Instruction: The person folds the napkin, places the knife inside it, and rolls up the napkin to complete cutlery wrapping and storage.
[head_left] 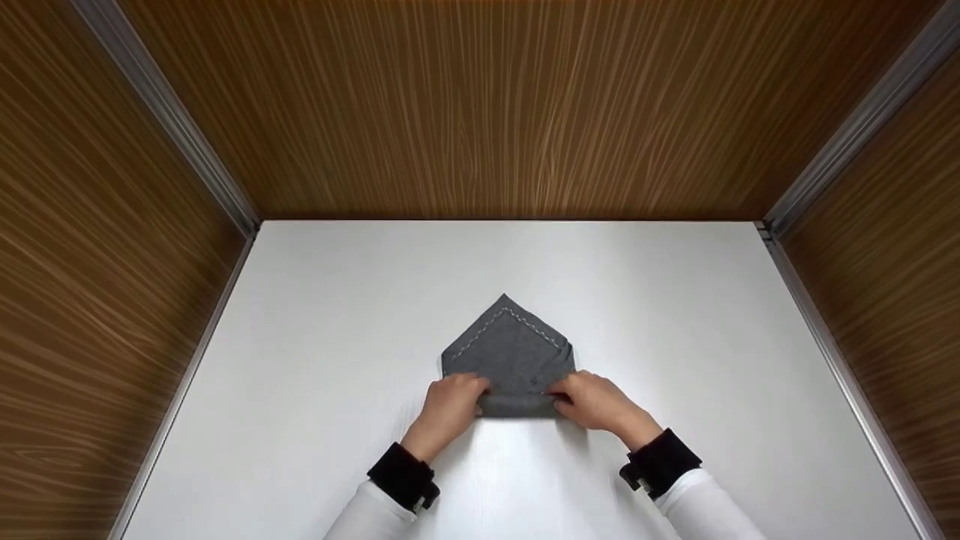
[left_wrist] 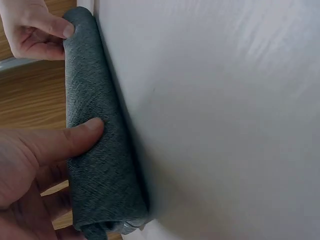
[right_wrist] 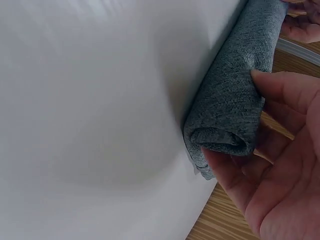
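Gripped at both ends: left hand [head_left: 447, 403] curled round the left end of a rolled grey cloth [head_left: 510, 356], thumb [left_wrist: 75, 140] pressed on top; right hand [head_left: 592, 401] curled round the right end, thumb [right_wrist: 280, 87] on top, fingers under the open spiral end [right_wrist: 220, 140]. Rolled at the near edge only, long axis running left to right between the hands. Beyond the roll, still flat, tapering to a corner [head_left: 504, 297] pointing away toward the back wall [head_left: 510, 112]. Lying near the middle of the white table [head_left: 315, 337], closer to the near edge. Wood-grain walls on three sides.
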